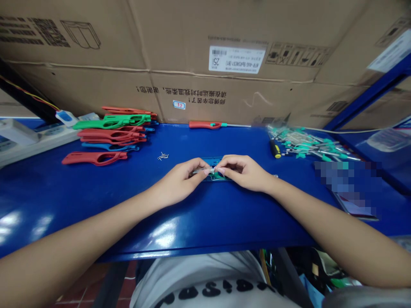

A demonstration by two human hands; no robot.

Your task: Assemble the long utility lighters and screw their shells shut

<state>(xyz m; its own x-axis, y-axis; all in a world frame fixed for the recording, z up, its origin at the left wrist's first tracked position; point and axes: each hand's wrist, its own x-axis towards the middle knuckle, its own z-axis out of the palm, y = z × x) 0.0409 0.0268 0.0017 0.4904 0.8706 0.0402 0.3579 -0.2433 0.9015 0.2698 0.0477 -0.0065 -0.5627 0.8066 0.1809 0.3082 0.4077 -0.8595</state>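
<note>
My left hand (186, 177) and my right hand (245, 173) meet at the middle of the blue table, with thumbs and fingertips pinched close together. Between the left fingertips is a small pale piece (210, 170), too small to name. The right fingertips close at its other end; whether they grip the same piece or another cannot be made out. Just under both hands lies a flat blue plastic piece (208, 161) with a teal-green part on it, largely covered by the fingers. A little pile of screws (163, 156) lies left of my left hand.
Red, green and blue gas lighter casings (94, 158) are stacked at left, beside a white power strip (38, 143). A red lighter (205, 125) lies at the back against the cardboard (180, 60). At right are a yellow-black screwdriver (275, 148) and metal rods with teal parts (308, 145).
</note>
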